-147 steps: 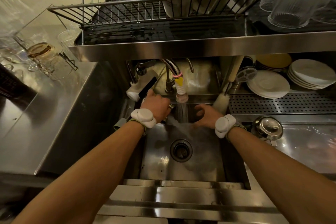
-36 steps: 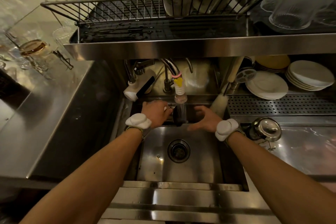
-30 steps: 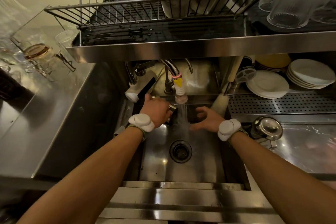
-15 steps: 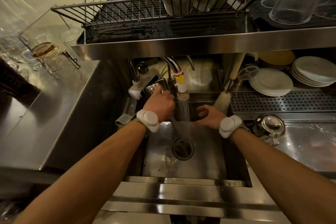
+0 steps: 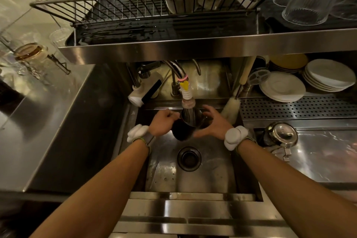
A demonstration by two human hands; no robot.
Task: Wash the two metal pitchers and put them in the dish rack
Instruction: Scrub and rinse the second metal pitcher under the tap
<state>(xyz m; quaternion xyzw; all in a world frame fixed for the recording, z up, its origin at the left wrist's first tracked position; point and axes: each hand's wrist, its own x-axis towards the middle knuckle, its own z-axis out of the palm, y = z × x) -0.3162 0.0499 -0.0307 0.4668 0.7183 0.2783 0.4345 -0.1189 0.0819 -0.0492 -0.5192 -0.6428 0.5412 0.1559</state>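
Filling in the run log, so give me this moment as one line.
phase: rinsing | left hand: holding pitcher by handle | right hand: open beside pitcher | faucet: running into pitcher | dish rack: no pitcher visible

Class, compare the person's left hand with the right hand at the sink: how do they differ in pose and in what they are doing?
1. The left hand is curled shut on the pitcher's side; the right hand is spread open.
2. The left hand carries the pitcher under the tap; the right hand only cups its other side, and contact is unclear.

Both are over the sink, each with a white band at the wrist.
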